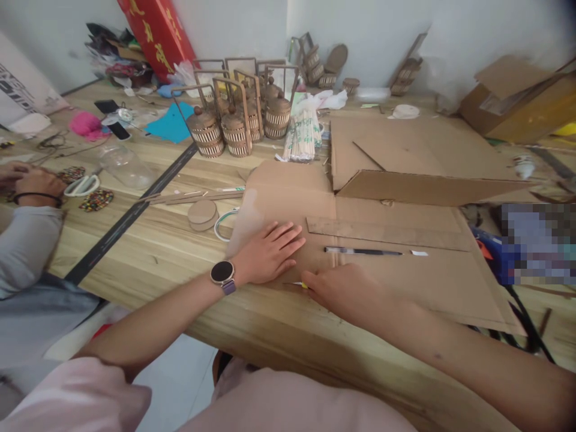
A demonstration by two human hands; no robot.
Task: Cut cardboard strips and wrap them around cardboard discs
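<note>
A large flat sheet of brown cardboard lies on the wooden table. My left hand, with a watch on its wrist, lies flat and spread on the sheet's left part. My right hand rests fingers-down on the sheet close beside it, closed on a small tool with a yellow tip; the tool itself is mostly hidden. A cardboard strip and a dark pen lie on the sheet just beyond my right hand.
Several small woven cardboard baskets and a bundle of sticks stand further back. Cardboard discs and a tape ring lie left of the sheet. Another person's hands work at far left. A folded box lies behind.
</note>
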